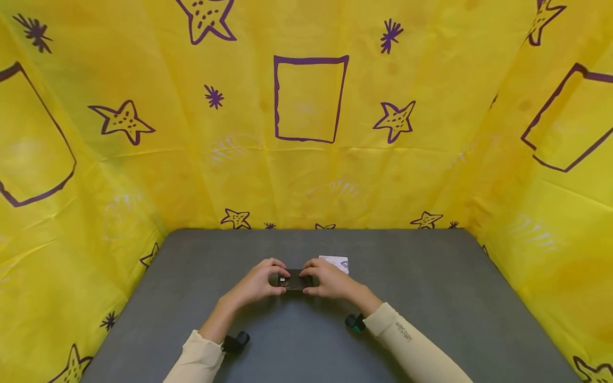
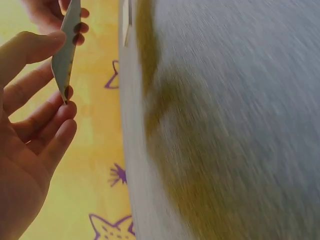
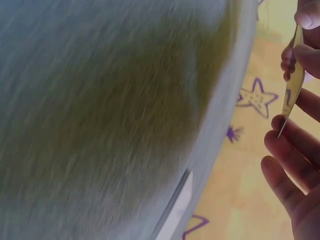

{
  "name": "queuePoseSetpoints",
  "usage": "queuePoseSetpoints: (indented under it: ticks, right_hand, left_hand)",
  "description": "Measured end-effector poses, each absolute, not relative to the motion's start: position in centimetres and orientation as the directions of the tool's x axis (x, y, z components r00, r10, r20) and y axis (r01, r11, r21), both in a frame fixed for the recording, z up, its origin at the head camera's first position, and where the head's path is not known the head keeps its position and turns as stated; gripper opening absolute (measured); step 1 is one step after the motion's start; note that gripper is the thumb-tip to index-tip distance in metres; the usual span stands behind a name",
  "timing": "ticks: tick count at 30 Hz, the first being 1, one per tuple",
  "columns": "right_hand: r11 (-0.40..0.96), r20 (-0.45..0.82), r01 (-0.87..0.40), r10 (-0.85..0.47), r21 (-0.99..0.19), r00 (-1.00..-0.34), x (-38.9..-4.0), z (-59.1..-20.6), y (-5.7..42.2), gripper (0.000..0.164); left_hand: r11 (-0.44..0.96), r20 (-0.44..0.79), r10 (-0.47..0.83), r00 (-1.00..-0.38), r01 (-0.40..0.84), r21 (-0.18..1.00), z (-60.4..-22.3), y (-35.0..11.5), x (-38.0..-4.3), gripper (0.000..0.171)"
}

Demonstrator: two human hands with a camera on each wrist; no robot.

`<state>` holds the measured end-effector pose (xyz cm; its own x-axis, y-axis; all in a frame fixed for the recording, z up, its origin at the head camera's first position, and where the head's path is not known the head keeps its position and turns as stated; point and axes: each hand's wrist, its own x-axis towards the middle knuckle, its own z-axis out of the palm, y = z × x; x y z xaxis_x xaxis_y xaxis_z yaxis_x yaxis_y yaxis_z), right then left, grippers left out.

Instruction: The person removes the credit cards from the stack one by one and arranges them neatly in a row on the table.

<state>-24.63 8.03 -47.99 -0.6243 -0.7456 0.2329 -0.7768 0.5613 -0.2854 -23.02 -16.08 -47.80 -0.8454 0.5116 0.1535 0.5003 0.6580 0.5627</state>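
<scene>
A thin dark card marked "VIP" [image 1: 296, 281] is held level above the table between both hands. My left hand [image 1: 260, 280] pinches its left end between thumb and fingers. At the opposite end my right hand [image 1: 331, 279] grips it the same way. Seen nearly edge-on in the left wrist view, the card [image 2: 66, 50] lies between the thumb and fingers of the left hand [image 2: 30, 120]. The right wrist view catches the card's shiny face [image 3: 294, 85] beside the right hand [image 3: 300, 165].
A small whitish flat item with a printed mark [image 1: 337, 263] lies on the grey table [image 1: 407, 276] just behind the right hand. Yellow cloth walls [image 1: 306, 181] with purple star drawings enclose the table's back and sides. Dark bands with small devices [image 1: 235, 342] sit on both wrists.
</scene>
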Motion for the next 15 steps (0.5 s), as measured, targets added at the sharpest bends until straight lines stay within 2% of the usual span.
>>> queuePoseSetpoints:
  ticks: [9,15]
  right_hand:
    - [0.598,0.16,-0.745,-0.738,-0.294,-0.656,-24.1,-48.2,4.5,0.035]
    - [0.596,0.161,-0.755,-0.745,-0.274,-0.647,-23.8,-48.5,2.3,0.035]
  left_hand:
    - [0.685,0.133,0.489,-0.862,0.474,0.554,-48.1,-19.3,-22.0,0.026]
    - [0.692,0.132,0.473,-0.871,0.46,0.556,-48.5,-21.3,-21.5,0.03]
